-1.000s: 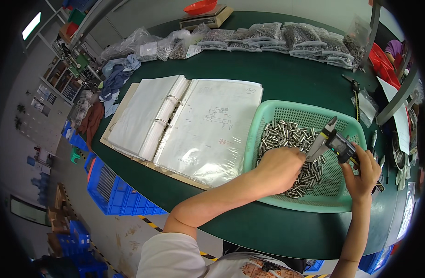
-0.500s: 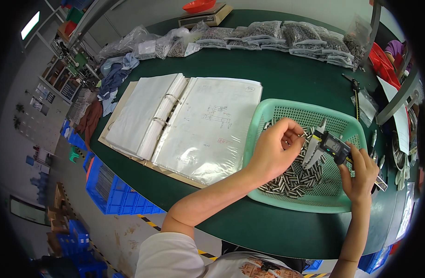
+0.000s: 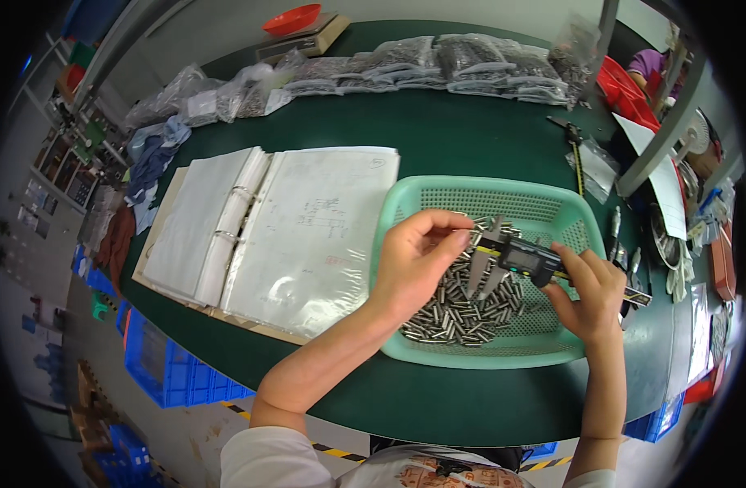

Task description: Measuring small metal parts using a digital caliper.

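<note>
My right hand [image 3: 591, 291] grips a digital caliper [image 3: 531, 262] with a dark body and small display, held slanting over a light green plastic basket [image 3: 491, 359]. Its larger jaws point down and stand a little apart. Just left of the jaws, my left hand [image 3: 421, 259] is closed in a pinch, thumb against forefinger; whatever sits at the fingertips is too small to make out. Below both hands, a heap of short shiny metal pins [image 3: 454, 313] covers the left and middle of the basket floor. Part of the heap is hidden by my left hand and the caliper.
Left of the basket lies an open ring binder [image 3: 308, 236] with a drawing in a plastic sleeve. Bags of metal parts [image 3: 405, 61] line the table's back. A second caliper [image 3: 574, 150] lies beyond the basket's right side, near a metal post [image 3: 665, 122]. A scale [image 3: 304, 41] stands behind.
The whole view has shifted, so the table things appear further left. The caliper has tilted closer to level, and its jaws are lower beside my left hand, which stays pinched.
</note>
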`<state>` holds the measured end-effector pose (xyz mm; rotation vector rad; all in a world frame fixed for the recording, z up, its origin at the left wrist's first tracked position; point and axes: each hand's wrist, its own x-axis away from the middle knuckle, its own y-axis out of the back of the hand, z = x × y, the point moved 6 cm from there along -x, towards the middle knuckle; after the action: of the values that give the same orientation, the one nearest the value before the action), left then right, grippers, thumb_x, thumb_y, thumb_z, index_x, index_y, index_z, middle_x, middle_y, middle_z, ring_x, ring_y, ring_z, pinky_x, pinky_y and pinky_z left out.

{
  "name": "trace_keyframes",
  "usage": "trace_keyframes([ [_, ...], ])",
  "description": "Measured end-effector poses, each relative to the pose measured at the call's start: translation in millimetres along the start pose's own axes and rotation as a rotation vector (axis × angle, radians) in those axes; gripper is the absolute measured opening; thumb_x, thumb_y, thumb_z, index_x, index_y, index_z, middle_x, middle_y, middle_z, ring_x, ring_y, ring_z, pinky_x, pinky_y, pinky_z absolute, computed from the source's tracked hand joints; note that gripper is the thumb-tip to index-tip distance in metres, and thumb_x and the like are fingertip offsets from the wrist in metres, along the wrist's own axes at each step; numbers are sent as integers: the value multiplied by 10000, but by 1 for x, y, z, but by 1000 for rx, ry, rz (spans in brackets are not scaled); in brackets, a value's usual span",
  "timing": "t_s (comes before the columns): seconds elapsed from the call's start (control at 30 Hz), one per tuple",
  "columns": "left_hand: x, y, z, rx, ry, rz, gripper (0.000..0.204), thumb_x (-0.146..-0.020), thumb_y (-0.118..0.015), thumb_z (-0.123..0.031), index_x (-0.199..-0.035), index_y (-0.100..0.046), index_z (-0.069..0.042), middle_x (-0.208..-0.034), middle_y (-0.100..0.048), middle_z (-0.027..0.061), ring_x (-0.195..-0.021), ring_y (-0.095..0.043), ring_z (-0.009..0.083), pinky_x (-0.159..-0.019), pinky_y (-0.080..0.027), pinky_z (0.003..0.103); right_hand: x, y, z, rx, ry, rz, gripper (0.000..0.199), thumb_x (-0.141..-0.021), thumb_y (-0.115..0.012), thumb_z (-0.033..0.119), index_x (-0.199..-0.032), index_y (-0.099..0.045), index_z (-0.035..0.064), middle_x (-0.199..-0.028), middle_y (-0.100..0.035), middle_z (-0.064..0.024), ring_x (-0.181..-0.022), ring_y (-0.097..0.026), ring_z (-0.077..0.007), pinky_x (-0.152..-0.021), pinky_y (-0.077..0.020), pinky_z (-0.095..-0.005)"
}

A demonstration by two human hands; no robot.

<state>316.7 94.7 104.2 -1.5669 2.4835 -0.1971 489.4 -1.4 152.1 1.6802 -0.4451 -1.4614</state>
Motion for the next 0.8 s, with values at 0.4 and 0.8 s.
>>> trace_keyframes([
  [0.4,1,-6,-5,-45,-76,45,143,-803,-568,-19,-943,-567,12,-876,-569,50,-801,-531,93,-719,-445,215,1,2,2,1,46,36,439,-572,-688,178,-977,-580,46,-603,-451,-19,-449,-446,-174,-403,-341,-300],
  [0.8,6,-7,-19,-265,-273,81,90,-771,-568,45,-856,-594,28,-863,-554,71,-767,-511,105,-684,-421,230,2,4,3,10,57,28,411,-573,-692,237,-928,-587,60,-572,-422,-10,-447,-454,-160,-401,-342,-293],
])
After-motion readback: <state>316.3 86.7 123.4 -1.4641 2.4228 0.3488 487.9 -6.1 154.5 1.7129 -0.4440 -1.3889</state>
